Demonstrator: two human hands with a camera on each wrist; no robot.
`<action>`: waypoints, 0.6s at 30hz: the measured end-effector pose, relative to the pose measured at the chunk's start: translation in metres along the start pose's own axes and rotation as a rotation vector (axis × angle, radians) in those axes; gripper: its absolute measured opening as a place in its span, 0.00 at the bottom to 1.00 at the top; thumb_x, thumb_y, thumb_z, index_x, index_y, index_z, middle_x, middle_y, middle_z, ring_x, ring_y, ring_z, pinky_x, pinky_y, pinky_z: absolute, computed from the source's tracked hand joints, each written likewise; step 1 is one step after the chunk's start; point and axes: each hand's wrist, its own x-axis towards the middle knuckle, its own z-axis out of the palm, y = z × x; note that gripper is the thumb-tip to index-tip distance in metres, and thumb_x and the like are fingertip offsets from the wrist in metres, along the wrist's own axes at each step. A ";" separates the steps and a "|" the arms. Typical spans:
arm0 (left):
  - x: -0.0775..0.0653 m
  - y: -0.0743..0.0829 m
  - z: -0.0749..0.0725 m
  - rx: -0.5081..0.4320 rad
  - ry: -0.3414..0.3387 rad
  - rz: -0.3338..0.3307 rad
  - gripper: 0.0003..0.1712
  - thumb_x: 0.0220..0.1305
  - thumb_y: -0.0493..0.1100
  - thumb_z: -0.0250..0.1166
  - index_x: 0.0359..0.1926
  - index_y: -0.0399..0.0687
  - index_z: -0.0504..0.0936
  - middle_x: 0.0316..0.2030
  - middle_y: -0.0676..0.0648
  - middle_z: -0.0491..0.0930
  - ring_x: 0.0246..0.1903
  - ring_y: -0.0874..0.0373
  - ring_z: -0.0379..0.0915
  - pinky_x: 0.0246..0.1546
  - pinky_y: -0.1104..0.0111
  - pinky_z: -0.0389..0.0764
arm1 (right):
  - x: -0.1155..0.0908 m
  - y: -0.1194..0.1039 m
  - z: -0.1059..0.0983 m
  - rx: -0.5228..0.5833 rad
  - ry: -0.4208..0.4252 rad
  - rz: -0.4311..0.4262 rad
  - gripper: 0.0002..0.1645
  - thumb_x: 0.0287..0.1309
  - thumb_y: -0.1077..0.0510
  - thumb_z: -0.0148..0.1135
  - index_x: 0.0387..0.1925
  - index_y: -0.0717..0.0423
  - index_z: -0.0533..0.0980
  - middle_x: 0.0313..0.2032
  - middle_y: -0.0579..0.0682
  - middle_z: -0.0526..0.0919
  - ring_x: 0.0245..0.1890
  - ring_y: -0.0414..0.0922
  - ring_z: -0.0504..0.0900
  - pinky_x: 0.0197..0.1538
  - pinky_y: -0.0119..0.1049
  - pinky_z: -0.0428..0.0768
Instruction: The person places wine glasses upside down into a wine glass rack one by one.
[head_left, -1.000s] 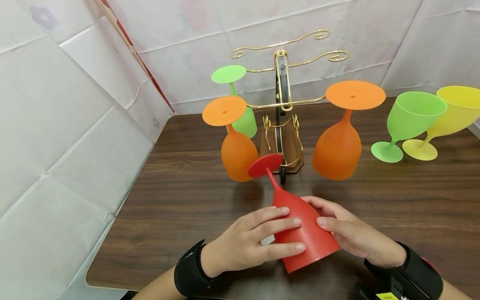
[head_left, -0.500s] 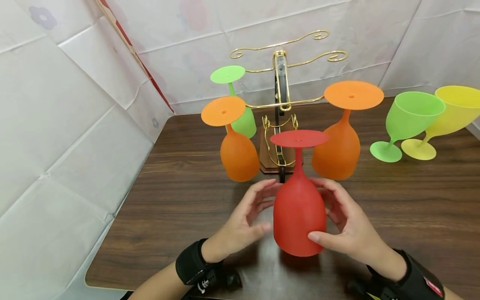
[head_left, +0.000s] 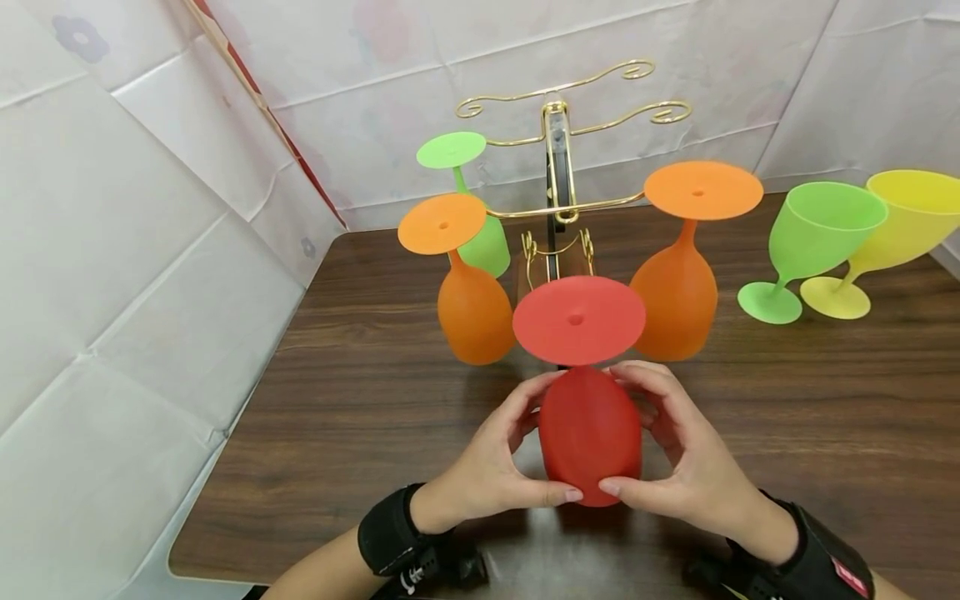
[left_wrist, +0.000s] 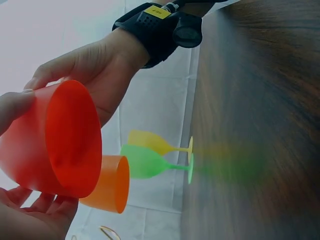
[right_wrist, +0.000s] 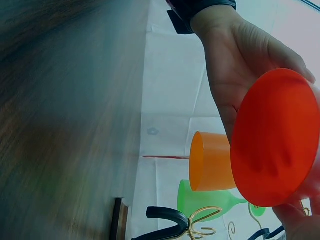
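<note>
A red plastic goblet (head_left: 590,433) is held upside down between both hands, its round foot facing up toward the head camera. My left hand (head_left: 495,467) grips the bowl from the left, thumb on the near side and fingers curving behind. From the other side my right hand (head_left: 690,467) grips it likewise, and the two thumbs lie close together near the rim. In the left wrist view the goblet's open mouth (left_wrist: 75,140) shows, raised off the tabletop. Just beyond hang an orange goblet (head_left: 474,312) at left and another orange goblet (head_left: 675,292) at right.
A gold wire glass rack (head_left: 558,167) with scrolled arms stands behind the red goblet. From its rear left arm hangs a green goblet (head_left: 486,248). Upright at right are a green goblet (head_left: 817,233) and a yellow goblet (head_left: 911,221) on the wooden table (head_left: 337,417).
The red goblet has swung from leaning left to straight, then its foot tipped toward the head camera. The left hand came off the bowl's near face and now grips its left side.
</note>
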 end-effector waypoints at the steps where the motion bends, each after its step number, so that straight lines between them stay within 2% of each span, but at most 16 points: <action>1: 0.000 0.000 0.000 0.019 0.001 0.020 0.51 0.47 0.33 0.74 0.69 0.47 0.55 0.62 0.43 0.65 0.59 0.50 0.64 0.57 0.59 0.72 | 0.001 0.001 0.000 0.009 -0.009 -0.018 0.55 0.32 0.75 0.75 0.63 0.74 0.55 0.61 0.58 0.63 0.57 0.45 0.68 0.52 0.29 0.77; 4: 0.001 0.002 -0.002 0.085 0.017 0.071 0.54 0.41 0.27 0.74 0.68 0.44 0.56 0.61 0.42 0.64 0.58 0.50 0.64 0.57 0.58 0.73 | 0.002 0.003 -0.001 0.043 -0.032 -0.085 0.54 0.39 0.67 0.76 0.63 0.77 0.53 0.62 0.59 0.62 0.59 0.47 0.67 0.57 0.30 0.74; 7: -0.003 0.005 -0.007 0.132 0.047 0.078 0.55 0.39 0.28 0.76 0.69 0.44 0.57 0.62 0.43 0.63 0.58 0.50 0.64 0.57 0.59 0.73 | 0.002 0.005 -0.005 0.076 -0.033 -0.124 0.53 0.42 0.64 0.75 0.62 0.79 0.53 0.63 0.61 0.62 0.61 0.48 0.65 0.62 0.32 0.69; 13: -0.017 0.006 -0.022 0.191 0.127 0.059 0.52 0.46 0.37 0.75 0.70 0.47 0.57 0.63 0.45 0.62 0.57 0.49 0.65 0.55 0.59 0.74 | -0.002 0.005 -0.017 0.105 0.019 -0.082 0.49 0.40 0.75 0.71 0.61 0.80 0.53 0.61 0.63 0.64 0.62 0.49 0.65 0.63 0.33 0.69; 18: -0.030 0.009 -0.033 0.245 0.213 0.024 0.52 0.44 0.34 0.76 0.68 0.48 0.59 0.63 0.46 0.64 0.59 0.48 0.63 0.58 0.59 0.72 | -0.007 0.002 -0.024 0.070 0.045 0.014 0.49 0.36 0.84 0.64 0.63 0.78 0.54 0.62 0.62 0.64 0.63 0.48 0.65 0.62 0.30 0.69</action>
